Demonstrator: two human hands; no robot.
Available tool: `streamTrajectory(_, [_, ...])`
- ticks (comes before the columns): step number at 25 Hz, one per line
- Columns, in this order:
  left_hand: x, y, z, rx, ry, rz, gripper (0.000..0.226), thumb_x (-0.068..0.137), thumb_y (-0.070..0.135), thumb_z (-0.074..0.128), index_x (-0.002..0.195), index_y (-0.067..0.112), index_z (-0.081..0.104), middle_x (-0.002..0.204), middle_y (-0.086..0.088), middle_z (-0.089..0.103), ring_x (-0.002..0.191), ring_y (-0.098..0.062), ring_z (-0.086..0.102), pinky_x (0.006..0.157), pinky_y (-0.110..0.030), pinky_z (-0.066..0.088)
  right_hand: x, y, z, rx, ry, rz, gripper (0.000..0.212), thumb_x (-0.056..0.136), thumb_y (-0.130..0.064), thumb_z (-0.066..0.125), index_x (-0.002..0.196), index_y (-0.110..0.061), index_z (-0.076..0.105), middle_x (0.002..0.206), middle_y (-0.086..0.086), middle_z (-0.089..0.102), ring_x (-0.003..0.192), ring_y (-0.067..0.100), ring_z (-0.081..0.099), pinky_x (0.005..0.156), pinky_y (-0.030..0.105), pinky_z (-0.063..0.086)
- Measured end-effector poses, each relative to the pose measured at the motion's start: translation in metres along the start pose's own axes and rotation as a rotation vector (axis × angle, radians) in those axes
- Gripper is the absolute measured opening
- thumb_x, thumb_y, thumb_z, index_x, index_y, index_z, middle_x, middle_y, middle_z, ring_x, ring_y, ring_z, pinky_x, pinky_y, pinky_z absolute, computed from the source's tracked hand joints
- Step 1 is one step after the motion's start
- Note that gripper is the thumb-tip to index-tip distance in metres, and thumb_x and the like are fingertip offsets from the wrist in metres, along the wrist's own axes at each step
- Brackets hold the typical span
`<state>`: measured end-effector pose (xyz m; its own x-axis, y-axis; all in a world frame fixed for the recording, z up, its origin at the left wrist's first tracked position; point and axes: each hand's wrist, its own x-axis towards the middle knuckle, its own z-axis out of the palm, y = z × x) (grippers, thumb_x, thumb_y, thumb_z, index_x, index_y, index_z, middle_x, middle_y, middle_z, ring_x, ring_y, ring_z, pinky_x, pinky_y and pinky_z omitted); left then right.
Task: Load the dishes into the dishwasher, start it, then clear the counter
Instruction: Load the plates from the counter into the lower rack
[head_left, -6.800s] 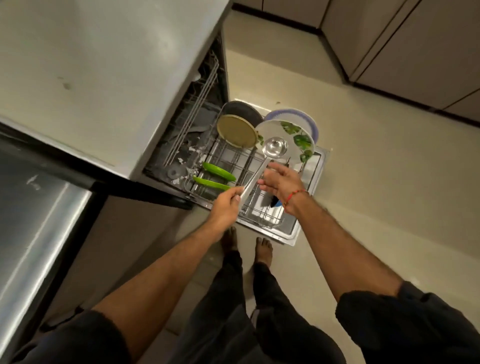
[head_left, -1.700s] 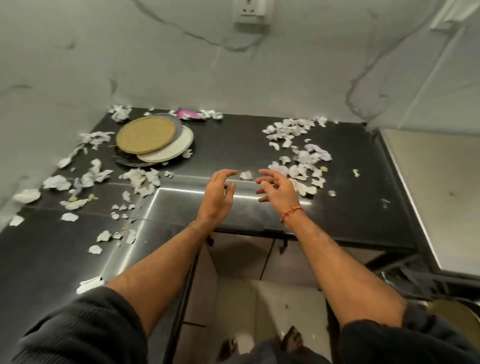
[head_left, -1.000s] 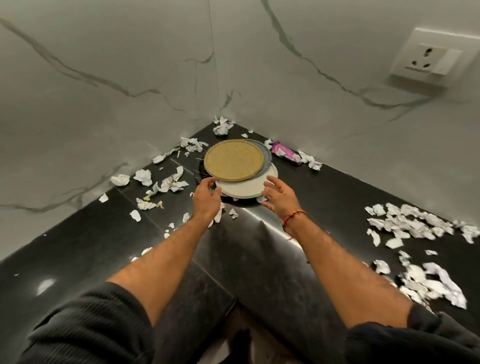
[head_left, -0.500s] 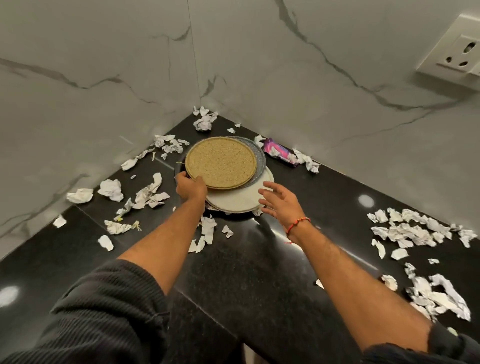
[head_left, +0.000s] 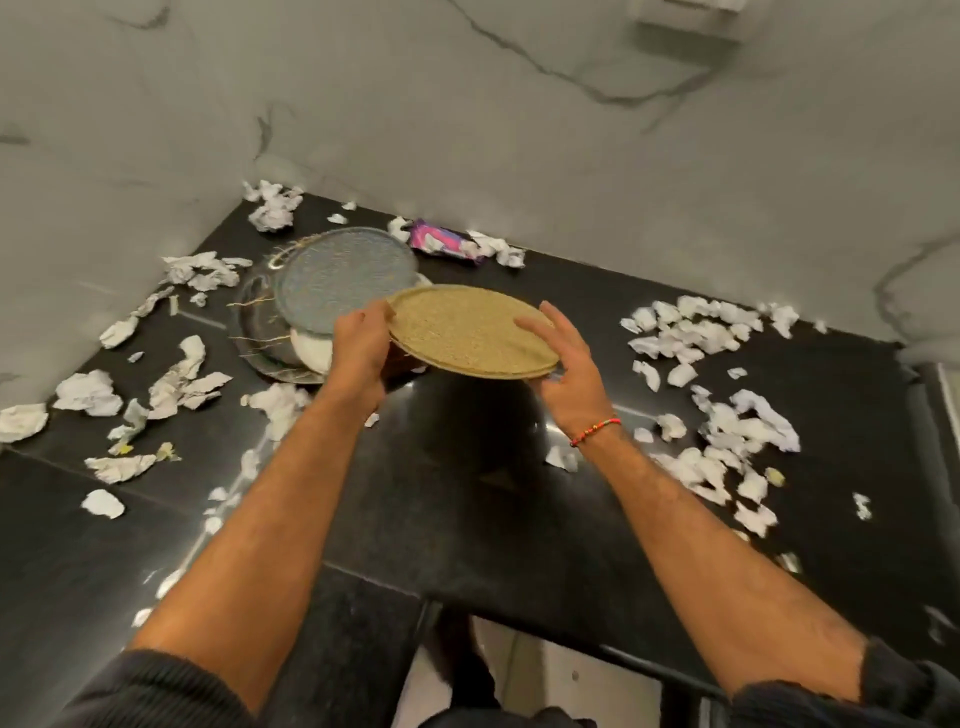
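A round gold plate (head_left: 470, 328) with a speckled face is held in the air above the black counter (head_left: 467, 519), tilted slightly, just in front of the remaining stack of dishes and toward the counter's back left corner. Its left rim is gripped by the left hand (head_left: 363, 353), whose fingers are curled round the edge, with the thumb on top. Its right rim is met by the right hand (head_left: 569, 364), whose fingers are straight and slightly spread, the fingertips resting on the plate's upper face near the edge; whether anything is gripped underneath cannot be told. A red beaded bracelet (head_left: 595, 430) is worn on the right wrist.

Behind and to the left of the gold plate, a grey-blue plate (head_left: 343, 280) is seen lying on top of the stack, with a white plate (head_left: 310, 352) partly visible beneath it and a dark, shiny plate (head_left: 260, 332) at the bottom, resting on the counter.

Torn white paper scraps (head_left: 722, 332) are scattered over the counter on both sides, thickly toward the right edge and along the left wall. A pink and purple wrapper (head_left: 441, 244) is seen lying against the back wall, beside the stack. The walls are faced in grey-veined marble (head_left: 467, 130).
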<state>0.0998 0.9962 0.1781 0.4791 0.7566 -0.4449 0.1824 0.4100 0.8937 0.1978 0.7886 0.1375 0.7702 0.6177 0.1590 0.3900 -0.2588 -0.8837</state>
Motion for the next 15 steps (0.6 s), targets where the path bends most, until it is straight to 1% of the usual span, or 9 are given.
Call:
streamTrajectory(1, [-0.018,-0.003,0.016,0.007,-0.075,-0.070,0.013,0.099,0.017,0.049,0.091,0.011,0.057,0.083,-0.008,0.059,0.075,-0.023,0.063,0.057,-0.038,0.061,-0.018,0.007,-0.019,-0.027,0.043,-0.003,0.054,0.082,-0.009,0.074,0.126,-0.037,0.059,0.151,-0.002,0.040,0.141,0.019,0.034,0.117,0.041,0.032])
streamTrajectory(2, [-0.035,-0.009,0.031,0.033,-0.138,-0.098,0.015,0.100,0.016,0.047,0.092,0.009,0.057,0.084,-0.010,0.060,0.074,-0.023,0.065,0.051,-0.036,0.060,-0.037,0.013,-0.039,-0.033,0.085,0.000,0.050,0.082,-0.009,0.075,0.122,-0.035,0.063,0.147,-0.002,0.044,0.139,0.019,0.037,0.115,0.042,0.034])
streamTrajectory(3, [-0.054,-0.017,0.047,0.065,-0.191,-0.109,0.016,0.101,0.015,0.046,0.092,0.008,0.057,0.083,-0.010,0.059,0.073,-0.023,0.065,0.049,-0.033,0.059,-0.059,0.020,-0.061,-0.033,0.131,0.004,0.044,0.081,-0.009,0.076,0.118,-0.032,0.067,0.143,-0.003,0.048,0.137,0.018,0.040,0.114,0.044,0.036])
streamTrajectory(6, [-0.118,-0.050,0.096,0.185,-0.342,-0.093,0.017,0.100,0.020,0.047,0.094,0.009,0.058,0.077,-0.004,0.056,0.067,-0.020,0.064,0.050,-0.030,0.056,-0.136,0.039,-0.126,-0.059,0.281,-0.013,0.028,0.081,-0.014,0.077,0.106,-0.025,0.076,0.129,-0.002,0.060,0.129,0.022,0.049,0.109,0.049,0.039])
streamTrajectory(9, [-0.201,-0.085,0.147,0.337,-0.502,-0.061,0.022,0.098,0.033,0.048,0.101,0.016,0.061,0.080,0.001,0.060,0.070,-0.017,0.067,0.058,-0.028,0.049,-0.225,0.054,-0.190,-0.090,0.463,0.002,0.028,0.080,-0.011,0.078,0.103,-0.027,0.076,0.120,-0.001,0.065,0.125,0.022,0.052,0.113,0.045,0.036])
streamTrajectory(10, [-0.235,-0.101,0.166,0.360,-0.574,-0.055,0.025,0.099,0.038,0.048,0.103,0.017,0.062,0.085,0.001,0.062,0.074,-0.018,0.070,0.058,-0.028,0.048,-0.261,0.058,-0.213,-0.091,0.527,0.025,0.028,0.080,-0.010,0.078,0.102,-0.026,0.076,0.119,-0.001,0.066,0.124,0.022,0.053,0.114,0.045,0.035])
streamTrajectory(12, [-0.294,-0.129,0.193,0.383,-0.726,-0.072,0.032,0.101,0.047,0.047,0.108,0.020,0.063,0.100,0.000,0.066,0.086,-0.023,0.075,0.060,-0.031,0.052,-0.329,0.059,-0.254,-0.054,0.633,0.056,0.022,0.081,-0.014,0.078,0.101,-0.022,0.077,0.115,0.001,0.068,0.119,0.025,0.057,0.110,0.050,0.039])
streamTrajectory(13, [-0.324,-0.144,0.205,0.402,-0.818,-0.091,0.036,0.101,0.051,0.047,0.113,0.021,0.063,0.110,-0.002,0.067,0.092,-0.027,0.076,0.063,-0.036,0.057,-0.366,0.059,-0.272,-0.047,0.690,0.064,0.019,0.082,-0.014,0.077,0.100,-0.019,0.076,0.112,0.002,0.069,0.115,0.025,0.060,0.106,0.051,0.042])
streamTrajectory(15, [-0.382,-0.179,0.230,0.434,-1.013,-0.139,0.047,0.098,0.056,0.053,0.126,0.018,0.059,0.131,-0.006,0.062,0.100,-0.032,0.074,0.071,-0.048,0.061,-0.440,0.062,-0.303,-0.068,0.818,0.118,0.017,0.082,-0.008,0.077,0.098,-0.014,0.074,0.106,0.003,0.070,0.105,0.021,0.064,0.100,0.048,0.047])
